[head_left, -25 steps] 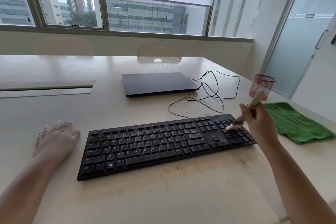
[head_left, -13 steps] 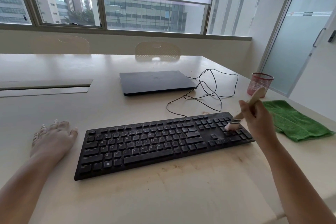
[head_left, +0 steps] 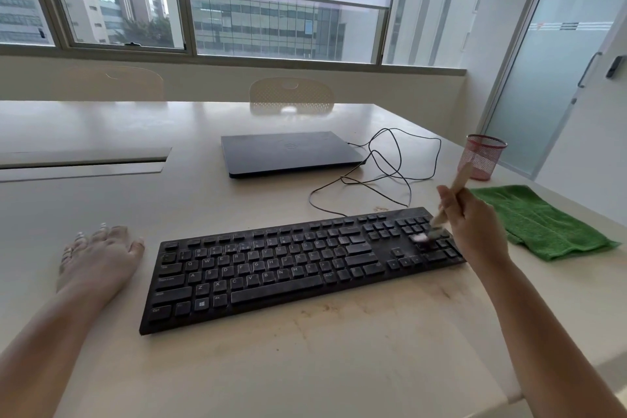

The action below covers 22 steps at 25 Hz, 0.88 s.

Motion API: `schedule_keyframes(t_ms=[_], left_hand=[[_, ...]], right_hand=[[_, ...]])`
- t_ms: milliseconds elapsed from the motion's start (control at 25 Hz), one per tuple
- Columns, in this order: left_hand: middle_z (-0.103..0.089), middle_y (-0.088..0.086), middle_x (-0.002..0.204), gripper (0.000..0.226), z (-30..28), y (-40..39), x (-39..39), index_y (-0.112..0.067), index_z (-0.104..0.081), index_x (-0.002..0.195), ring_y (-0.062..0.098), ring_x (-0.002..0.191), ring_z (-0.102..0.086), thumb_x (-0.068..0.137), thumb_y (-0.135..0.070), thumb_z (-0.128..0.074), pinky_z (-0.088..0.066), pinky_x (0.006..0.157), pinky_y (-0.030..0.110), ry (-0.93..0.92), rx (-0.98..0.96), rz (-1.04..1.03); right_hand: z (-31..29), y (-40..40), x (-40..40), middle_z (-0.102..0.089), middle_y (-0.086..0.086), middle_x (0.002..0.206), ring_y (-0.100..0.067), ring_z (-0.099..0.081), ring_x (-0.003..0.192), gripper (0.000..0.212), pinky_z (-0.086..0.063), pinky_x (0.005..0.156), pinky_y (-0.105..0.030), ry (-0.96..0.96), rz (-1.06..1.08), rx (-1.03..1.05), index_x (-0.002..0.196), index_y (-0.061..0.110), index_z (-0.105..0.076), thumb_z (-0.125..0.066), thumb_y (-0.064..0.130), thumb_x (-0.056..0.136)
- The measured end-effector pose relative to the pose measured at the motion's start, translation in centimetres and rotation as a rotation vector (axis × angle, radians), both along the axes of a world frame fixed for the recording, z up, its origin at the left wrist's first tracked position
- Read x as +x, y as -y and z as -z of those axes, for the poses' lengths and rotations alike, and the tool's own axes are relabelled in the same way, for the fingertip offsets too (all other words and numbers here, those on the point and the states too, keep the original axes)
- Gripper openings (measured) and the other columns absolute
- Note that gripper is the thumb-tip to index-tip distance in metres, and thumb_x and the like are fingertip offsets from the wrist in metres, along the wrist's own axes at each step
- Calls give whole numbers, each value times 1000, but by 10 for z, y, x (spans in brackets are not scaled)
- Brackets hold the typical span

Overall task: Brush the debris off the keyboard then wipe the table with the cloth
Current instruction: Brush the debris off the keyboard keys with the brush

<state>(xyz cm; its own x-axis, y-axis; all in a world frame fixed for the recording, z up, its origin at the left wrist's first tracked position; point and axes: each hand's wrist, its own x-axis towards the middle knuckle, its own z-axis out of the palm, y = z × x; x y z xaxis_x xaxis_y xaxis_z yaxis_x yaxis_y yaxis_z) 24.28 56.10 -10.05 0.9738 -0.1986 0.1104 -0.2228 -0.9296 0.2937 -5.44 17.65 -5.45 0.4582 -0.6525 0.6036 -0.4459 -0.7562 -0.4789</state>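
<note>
A closed dark laptop lies toward the far middle of the tabletop. From its right side a thin black cable runs out in loose loops. A red mesh cup stands near the right edge. Two pale chairs stand at the far edge, below the windows.

You are in an office meeting room: a long pale table with a closed laptop and a keyboard, perforated chairs across from you, a frosted glass door, and wide windows facing other office blocks.
</note>
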Motion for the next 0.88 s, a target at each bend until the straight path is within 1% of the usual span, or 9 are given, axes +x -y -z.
schedule_keyframes(t_ms=[40,120,240,320,480,600,720,800,880], left_hand=[[-22,11,155,50,1,0,0,-12,-35,142,34,143,-15,99,-38,-34,-11,117,40,-1,3,3],[-22,11,155,50,1,0,1,-12,-35,142,34,143,-15,99,-38,-34,-12,117,40,3,13,3],[-21,11,155,51,1,0,3,-12,-35,142,34,143,-15,99,-39,-34,-11,117,40,5,3,3],[-21,11,155,51,1,0,2,-12,-35,142,34,143,-15,99,-39,-34,-11,117,40,-1,10,3],[-21,10,155,52,3,0,2,-14,-32,144,33,143,-15,99,-40,-32,-10,117,39,5,30,-5],[-22,10,155,51,2,3,2,-14,-32,144,35,143,-16,99,-39,-31,-12,117,40,12,46,3],[-22,10,155,51,3,-1,4,-14,-33,143,35,143,-16,99,-39,-31,-12,118,40,13,50,-10],[-23,10,155,51,3,-2,6,-14,-33,143,35,143,-16,99,-39,-31,-11,118,41,8,50,-4],[-23,11,155,50,4,-1,7,-13,-34,142,35,142,-17,99,-38,-32,-11,118,40,14,58,-5]], right_hand=[[-2,0,-4,-65,-1,63,-20,-61,54,57,-46,50,-27,24,25,-25,76,17,-57,-26,63,90],[-3,-1,-4,-63,6,59,-4,-56,48,57,-40,45,-23,132,-37,-20,76,19,-56,-26,66,89],[2,-3,4,-64,12,62,-8,-59,51,66,-47,49,-28,147,-222,36,83,25,-58,-24,82,77],[2,-3,4,-63,9,59,-15,-60,50,72,-51,50,-36,56,-192,43,77,27,-58,-21,88,70],[-1,1,3,-61,13,54,-5,-54,43,68,-43,45,-22,171,-209,109,69,30,-53,-23,91,66],[4,-1,7,-67,16,70,-3,-55,53,52,-41,51,-24,117,-316,99,81,34,-56,-32,80,76],[6,-2,9,-63,5,61,-8,-54,49,43,-45,52,-34,-30,-221,98,77,28,-58,-36,64,85],[3,4,5,-59,5,57,-15,-54,48,35,-47,54,-36,18,-170,142,68,22,-55,-43,41,95],[-1,7,2,-53,5,49,-10,-47,43,35,-41,51,-28,118,-185,186,64,22,-52,-46,27,97]])
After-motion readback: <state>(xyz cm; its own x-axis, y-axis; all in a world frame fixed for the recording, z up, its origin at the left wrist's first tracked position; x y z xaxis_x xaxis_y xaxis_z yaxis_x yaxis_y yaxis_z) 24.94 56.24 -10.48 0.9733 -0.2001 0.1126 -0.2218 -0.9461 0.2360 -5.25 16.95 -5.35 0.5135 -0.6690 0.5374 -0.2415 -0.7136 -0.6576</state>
